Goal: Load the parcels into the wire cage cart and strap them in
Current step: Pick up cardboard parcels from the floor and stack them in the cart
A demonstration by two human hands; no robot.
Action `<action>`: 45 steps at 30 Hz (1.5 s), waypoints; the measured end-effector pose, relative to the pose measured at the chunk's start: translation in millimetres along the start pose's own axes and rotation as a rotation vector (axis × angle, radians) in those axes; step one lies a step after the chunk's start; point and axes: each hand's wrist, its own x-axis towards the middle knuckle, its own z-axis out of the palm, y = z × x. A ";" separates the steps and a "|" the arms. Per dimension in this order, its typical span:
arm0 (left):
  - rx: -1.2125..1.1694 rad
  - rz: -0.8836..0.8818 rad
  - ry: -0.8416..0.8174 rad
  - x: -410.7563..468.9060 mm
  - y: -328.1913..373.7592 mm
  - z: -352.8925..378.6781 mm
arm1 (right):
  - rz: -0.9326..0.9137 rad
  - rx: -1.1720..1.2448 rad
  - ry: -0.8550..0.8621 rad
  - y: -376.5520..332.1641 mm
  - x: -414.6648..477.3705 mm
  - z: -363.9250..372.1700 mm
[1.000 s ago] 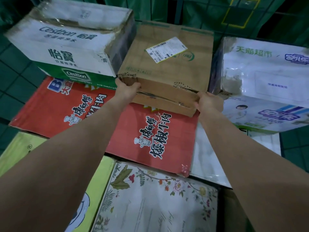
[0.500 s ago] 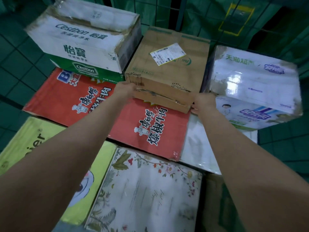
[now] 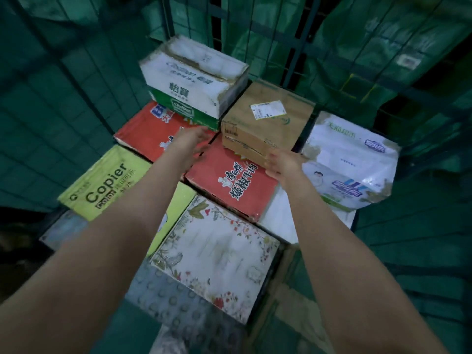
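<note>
Judging by the stack, loading looks well along: the brown box [image 3: 265, 123] sits on a red box [image 3: 229, 185] at the back of the wire cage [image 3: 293, 47]. The left hand [image 3: 194, 139] and right hand [image 3: 283, 162] hover beside it, fingers spread, holding nothing. No strap shows, so strapping seems left.

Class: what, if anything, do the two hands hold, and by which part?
Nothing. Neither the left hand nor the right hand grips the brown box beside them.
</note>
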 end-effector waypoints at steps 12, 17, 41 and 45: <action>-0.106 0.111 0.169 -179.7 -12.4 -75.8 | -0.105 0.042 -0.381 -8.2 -142.4 68.9; -0.236 0.154 0.364 -235.7 -19.8 -146.4 | -0.111 -0.108 -0.595 12.0 -209.4 129.3; -0.730 0.279 1.219 -553.9 -193.3 -447.9 | -0.004 -0.650 -1.391 265.8 -592.8 351.7; -0.739 0.244 1.353 -601.0 -232.9 -468.2 | 0.019 -0.741 -1.463 310.3 -645.2 360.3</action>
